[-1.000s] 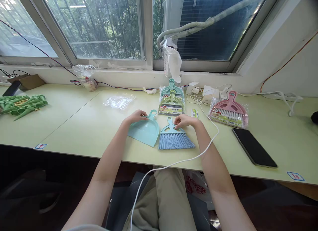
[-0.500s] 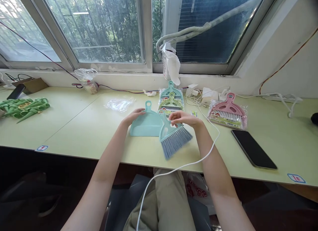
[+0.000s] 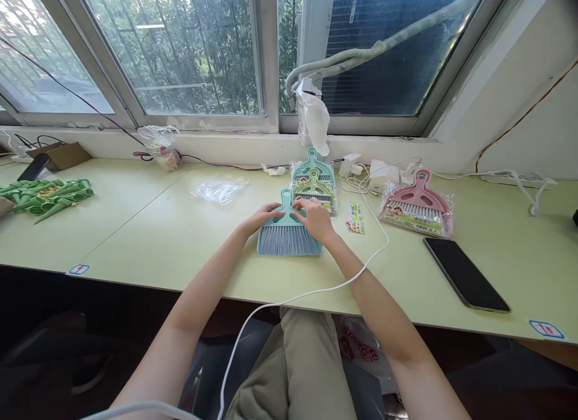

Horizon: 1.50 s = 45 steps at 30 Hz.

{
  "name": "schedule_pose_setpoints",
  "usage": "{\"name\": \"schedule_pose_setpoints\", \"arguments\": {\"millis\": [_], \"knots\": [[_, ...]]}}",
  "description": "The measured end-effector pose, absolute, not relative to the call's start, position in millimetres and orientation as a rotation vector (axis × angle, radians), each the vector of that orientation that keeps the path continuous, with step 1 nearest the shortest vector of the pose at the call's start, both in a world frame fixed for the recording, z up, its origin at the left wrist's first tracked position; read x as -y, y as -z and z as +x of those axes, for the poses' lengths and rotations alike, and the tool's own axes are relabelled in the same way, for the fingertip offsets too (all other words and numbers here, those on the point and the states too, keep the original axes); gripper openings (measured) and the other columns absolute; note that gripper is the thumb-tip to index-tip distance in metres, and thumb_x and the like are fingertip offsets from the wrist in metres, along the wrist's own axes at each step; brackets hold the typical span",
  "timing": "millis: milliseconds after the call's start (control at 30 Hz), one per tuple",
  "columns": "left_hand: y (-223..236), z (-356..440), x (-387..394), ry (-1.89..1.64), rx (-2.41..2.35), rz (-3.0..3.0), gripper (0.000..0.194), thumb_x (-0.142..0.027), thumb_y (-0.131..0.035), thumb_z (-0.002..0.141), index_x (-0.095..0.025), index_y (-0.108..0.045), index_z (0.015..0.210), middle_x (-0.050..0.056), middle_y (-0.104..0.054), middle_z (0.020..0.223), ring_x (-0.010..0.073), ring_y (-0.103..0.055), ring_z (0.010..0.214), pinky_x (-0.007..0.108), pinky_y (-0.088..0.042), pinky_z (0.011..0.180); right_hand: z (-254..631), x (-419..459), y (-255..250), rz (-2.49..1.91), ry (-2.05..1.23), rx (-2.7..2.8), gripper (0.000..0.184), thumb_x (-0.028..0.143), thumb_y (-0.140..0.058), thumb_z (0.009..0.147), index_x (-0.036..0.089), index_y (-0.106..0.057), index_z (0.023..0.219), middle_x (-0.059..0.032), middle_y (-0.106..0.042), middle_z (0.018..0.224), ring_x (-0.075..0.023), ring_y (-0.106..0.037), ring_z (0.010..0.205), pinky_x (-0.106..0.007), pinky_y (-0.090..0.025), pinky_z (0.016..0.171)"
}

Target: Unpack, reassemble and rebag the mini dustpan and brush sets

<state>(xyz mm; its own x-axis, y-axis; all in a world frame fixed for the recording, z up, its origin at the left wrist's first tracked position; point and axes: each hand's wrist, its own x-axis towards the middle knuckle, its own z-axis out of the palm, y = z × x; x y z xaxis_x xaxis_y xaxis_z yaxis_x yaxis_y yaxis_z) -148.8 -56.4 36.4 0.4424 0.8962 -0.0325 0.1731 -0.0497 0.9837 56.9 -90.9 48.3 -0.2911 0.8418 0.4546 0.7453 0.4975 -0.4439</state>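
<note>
A turquoise hand brush [image 3: 289, 241] with grey-blue bristles lies face up over a matching dustpan [image 3: 320, 249], its handle pointing away from me. Most of the dustpan is hidden beneath it; a strip shows at the right corner. My left hand [image 3: 265, 217] grips the left side of the pair, thumb against the brush; its fingertips are partly hidden. On the other side, my right hand [image 3: 316, 219] pinches the right shoulder of the brush below the handle. Just behind stand wrapped brush-and-dustpan sets, one turquoise [image 3: 312, 161] and one green [image 3: 314, 184].
Right of my hands lie a printed label strip [image 3: 356, 218], a wrapped pink set [image 3: 418, 204] and a black phone [image 3: 465, 274]. A white cable [image 3: 316, 292] crosses the table's front edge. Clear plastic film [image 3: 220, 190] and green cone-shaped pieces [image 3: 54, 197] are leftward.
The brush, tilted and right of the dustpan before, has moved left and now lies straight on top of it. My right hand moved left with it, uncovering the label strip.
</note>
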Motion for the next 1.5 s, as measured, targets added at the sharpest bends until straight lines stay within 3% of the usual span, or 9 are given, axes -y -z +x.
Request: {"name": "schedule_pose_setpoints", "arguments": {"millis": [133, 333, 567, 700, 867, 1000, 1300, 1400, 1500], "knots": [[-40.2, -144.2, 60.0, -0.844, -0.94, 1.53, 0.054, -0.047, -0.077, 0.066, -0.017, -0.066, 0.11, 0.007, -0.069, 0.108, 0.0214, -0.064, 0.095, 0.029, -0.049, 0.079, 56.5, 87.9, -43.3, -1.306, -0.124, 2.019, 0.026, 0.03, -0.059, 0.091, 0.021, -0.06, 0.116, -0.0114, -0.064, 0.122, -0.0279, -0.054, 0.119, -0.04, -0.044, 0.097], [-43.9, -139.2, 66.9, -0.846, -0.91, 1.534, 0.047, -0.049, -0.076, 0.069, -0.016, -0.066, 0.102, 0.007, -0.069, 0.103, 0.0186, -0.063, 0.089, 0.028, -0.048, 0.078, 59.4, 80.5, -37.7, -1.351, -0.543, 1.942, 0.043, 0.043, -0.061, 0.09, 0.023, -0.051, 0.127, -0.008, -0.067, 0.121, -0.0247, -0.062, 0.109, -0.035, -0.046, 0.086], [-32.9, -123.4, 66.0, -1.07, -1.101, 1.475, 0.04, -0.055, -0.062, 0.075, -0.019, -0.062, 0.091, 0.005, -0.066, 0.09, 0.0192, -0.06, 0.084, 0.03, -0.046, 0.074, 46.8, 99.8, -48.8, -1.549, 0.058, 1.91, 0.019, 0.036, -0.054, 0.095, 0.021, -0.064, 0.097, -0.0112, -0.069, 0.105, -0.0289, -0.057, 0.108, -0.041, -0.035, 0.092], [-19.9, -109.6, 65.5, -1.097, -1.39, 1.717, 0.031, -0.049, -0.048, 0.081, -0.021, -0.055, 0.069, 0.004, -0.062, 0.075, 0.0199, -0.055, 0.078, 0.032, -0.042, 0.071, 39.8, 106.1, -53.3, -1.648, 0.011, 2.03, 0.024, 0.041, -0.055, 0.094, 0.021, -0.066, 0.086, -0.0113, -0.072, 0.097, -0.0283, -0.06, 0.102, -0.042, -0.034, 0.091], [-20.7, -108.0, 71.4, -0.684, -1.351, 1.95, 0.036, -0.043, -0.05, 0.08, -0.02, -0.05, 0.052, 0.003, -0.053, 0.055, 0.0189, -0.053, 0.06, 0.033, -0.041, 0.062, 45.1, 110.8, -67.6, -1.852, -0.216, 2.174, 0.019, 0.038, -0.067, 0.085, 0.02, -0.069, 0.093, -0.0087, -0.074, 0.093, -0.027, -0.064, 0.101, -0.039, -0.037, 0.09], [-33.8, -116.6, 77.8, -0.426, -1.167, 1.837, 0.04, -0.052, -0.059, 0.079, -0.019, -0.059, 0.056, 0.002, -0.055, 0.05, 0.0175, -0.055, 0.047, 0.032, -0.043, 0.054, 52.2, 113.5, -76.3, -1.741, -0.466, 2.276, 0.026, 0.03, -0.075, 0.077, 0.023, -0.067, 0.101, -0.0026, -0.076, 0.091, -0.0227, -0.066, 0.097, -0.03, -0.04, 0.077], [-64.9, -143.6, 80.8, 0.031, -0.833, 1.973, 0.039, -0.054, -0.068, 0.076, -0.018, -0.069, 0.06, 0.005, -0.063, 0.056, 0.0127, -0.054, 0.048, 0.026, -0.04, 0.049, 51.7, 114.4, -73.3, -1.446, -0.616, 2.483, 0.023, 0.008, -0.072, 0.069, 0.022, -0.068, 0.088, 0.0015, -0.073, 0.087, -0.0154, -0.066, 0.083, -0.024, -0.038, 0.069], [-71.9, -154.9, 77.4, -0.243, -0.835, 2.083, 0.031, -0.047, -0.075, 0.072, -0.017, -0.073, 0.078, 0.004, -0.066, 0.069, 0.0131, -0.057, 0.061, 0.025, -0.043, 0.057, 52.3, 116.0, -74.3, -1.259, -0.659, 2.618, 0.029, -0.001, -0.063, 0.069, 0.02, -0.068, 0.088, 0.0021, -0.071, 0.082, -0.0131, -0.064, 0.079, -0.021, -0.038, 0.066], [-73.0, -162.0, 73.2, -0.596, -0.886, 2.238, 0.038, -0.046, -0.078, 0.07, -0.02, -0.073, 0.097, 0.007, -0.068, 0.096, 0.0161, -0.058, 0.084, 0.027, -0.046, 0.071, 54.8, 116.4, -74.5, -1.209, -0.61, 2.669, 0.033, 0.002, -0.064, 0.068, 0.02, -0.066, 0.096, 0.0012, -0.069, 0.085, -0.0131, -0.061, 0.078, -0.021, -0.036, 0.063]]}}
